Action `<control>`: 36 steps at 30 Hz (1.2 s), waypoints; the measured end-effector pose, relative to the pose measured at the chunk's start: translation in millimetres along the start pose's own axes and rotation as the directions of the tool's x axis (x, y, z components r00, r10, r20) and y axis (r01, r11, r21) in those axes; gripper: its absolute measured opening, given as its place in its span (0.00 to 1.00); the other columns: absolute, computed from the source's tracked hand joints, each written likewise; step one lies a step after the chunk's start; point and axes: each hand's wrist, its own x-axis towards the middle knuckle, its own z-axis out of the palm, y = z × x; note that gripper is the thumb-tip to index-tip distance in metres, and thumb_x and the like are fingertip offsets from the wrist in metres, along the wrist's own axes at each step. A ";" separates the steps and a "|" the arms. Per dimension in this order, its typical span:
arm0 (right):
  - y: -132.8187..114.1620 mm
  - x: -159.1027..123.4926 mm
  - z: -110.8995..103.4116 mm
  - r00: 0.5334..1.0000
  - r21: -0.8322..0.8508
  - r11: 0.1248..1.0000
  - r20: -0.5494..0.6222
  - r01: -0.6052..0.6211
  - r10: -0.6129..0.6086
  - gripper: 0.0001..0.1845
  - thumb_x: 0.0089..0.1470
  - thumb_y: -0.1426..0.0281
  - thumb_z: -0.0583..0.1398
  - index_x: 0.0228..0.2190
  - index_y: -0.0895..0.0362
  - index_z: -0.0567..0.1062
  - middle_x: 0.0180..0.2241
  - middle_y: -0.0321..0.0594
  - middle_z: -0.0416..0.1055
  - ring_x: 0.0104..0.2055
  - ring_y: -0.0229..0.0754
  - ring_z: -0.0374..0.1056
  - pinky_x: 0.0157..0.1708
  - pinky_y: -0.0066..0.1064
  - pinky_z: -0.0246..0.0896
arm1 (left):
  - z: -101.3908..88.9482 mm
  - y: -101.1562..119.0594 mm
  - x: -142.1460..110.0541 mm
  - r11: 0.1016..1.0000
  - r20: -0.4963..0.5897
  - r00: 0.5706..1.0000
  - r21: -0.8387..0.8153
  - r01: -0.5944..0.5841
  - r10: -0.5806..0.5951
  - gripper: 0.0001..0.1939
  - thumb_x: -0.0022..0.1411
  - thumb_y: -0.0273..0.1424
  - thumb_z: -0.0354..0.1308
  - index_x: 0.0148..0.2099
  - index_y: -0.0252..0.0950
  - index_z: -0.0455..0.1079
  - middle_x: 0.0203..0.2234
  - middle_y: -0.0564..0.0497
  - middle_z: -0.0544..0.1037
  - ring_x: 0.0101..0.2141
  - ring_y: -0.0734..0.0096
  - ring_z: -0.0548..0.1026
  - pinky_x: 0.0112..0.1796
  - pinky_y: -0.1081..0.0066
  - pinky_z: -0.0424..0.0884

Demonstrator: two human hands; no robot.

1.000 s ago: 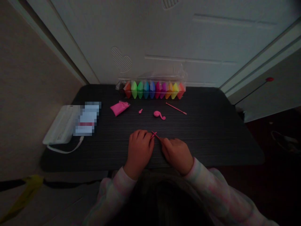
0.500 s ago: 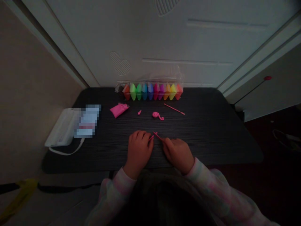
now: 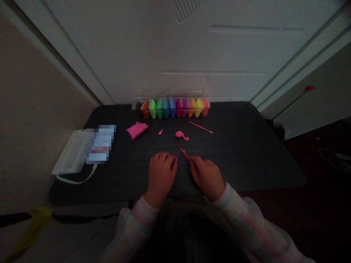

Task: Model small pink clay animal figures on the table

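Pink stick tool (image 3: pixel 184 153) sits in the right hand (image 3: pixel 206 177), grip closed on its near end, tip angled up-left over the dark table (image 3: pixel 246 153). Left hand (image 3: pixel 161 174) lies knuckles-up just beside it, fingers curled w/ a small pink bit (image 3: pixel 174 159) at the fingertips; can't tell if it's pinched. Farther back: pink clay curl (image 3: pixel 181 135), tiny pink scrap (image 3: pixel 160 132), pink bag (image 3: pixel 136 129), 2nd pink stick (image 3: pixel 200 127), row of coloured clay packs (image 3: pixel 174 107) by the door. White case (image 3: pixel 75 151) at the table's left.
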 end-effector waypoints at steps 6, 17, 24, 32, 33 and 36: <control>3.6 -2.3 -0.8 0.995 0.211 0.977 -0.098 0.027 -0.007 0.11 0.57 0.72 0.49 0.38 0.60 0.69 0.29 0.42 0.75 0.26 0.41 0.68 0.30 0.31 0.58 | -6.8 -1.8 7.2 0.958 -0.053 0.993 -0.274 0.088 -0.106 0.12 0.58 0.30 0.52 0.43 0.32 0.70 0.38 0.44 0.75 0.42 0.62 0.69 0.45 0.59 0.65; 6.7 -0.4 -8.7 0.993 0.647 0.759 -0.018 -0.075 0.113 0.08 0.56 0.71 0.51 0.38 0.57 0.67 0.30 0.40 0.72 0.30 0.38 0.69 0.29 0.27 0.62 | -10.7 1.8 24.3 0.116 0.438 0.873 -0.876 0.469 -0.216 0.15 0.52 0.29 0.58 0.44 0.36 0.71 0.37 0.49 0.78 0.37 0.71 0.74 0.43 0.68 0.67; 10.3 -0.8 -7.0 0.984 0.740 0.649 0.104 -0.175 0.147 0.08 0.56 0.67 0.50 0.34 0.56 0.67 0.24 0.35 0.66 0.23 0.35 0.62 0.24 0.26 0.55 | -11.3 1.5 22.7 -0.037 0.471 0.859 -0.880 0.474 -0.203 0.09 0.45 0.26 0.63 0.33 0.36 0.73 0.26 0.55 0.77 0.31 0.76 0.73 0.39 0.73 0.65; 13.1 -2.4 -9.9 0.942 0.903 0.270 0.324 -0.335 0.086 0.12 0.54 0.61 0.53 0.27 0.57 0.65 0.17 0.28 0.54 0.20 0.32 0.50 0.20 0.25 0.44 | -18.8 3.7 13.8 -0.127 0.510 0.845 -0.860 0.494 -0.161 0.06 0.40 0.24 0.64 0.23 0.34 0.70 0.21 0.58 0.74 0.25 0.80 0.70 0.31 0.77 0.64; 13.1 -2.5 -9.9 0.939 0.915 0.215 0.330 -0.343 0.093 0.13 0.53 0.60 0.53 0.27 0.57 0.64 0.17 0.28 0.54 0.19 0.31 0.50 0.20 0.25 0.44 | -22.5 1.8 13.8 -0.091 0.504 0.845 -0.864 0.496 -0.178 0.06 0.40 0.24 0.64 0.23 0.34 0.69 0.21 0.57 0.74 0.25 0.80 0.70 0.31 0.76 0.64; 13.3 -2.1 -8.8 0.935 0.930 0.139 0.320 -0.341 0.153 0.14 0.53 0.58 0.53 0.26 0.56 0.63 0.17 0.28 0.55 0.19 0.31 0.50 0.20 0.25 0.45 | -38.3 -10.9 22.0 0.240 0.373 0.882 -0.864 0.443 -0.288 0.05 0.41 0.27 0.64 0.23 0.35 0.70 0.21 0.56 0.75 0.26 0.76 0.70 0.30 0.74 0.65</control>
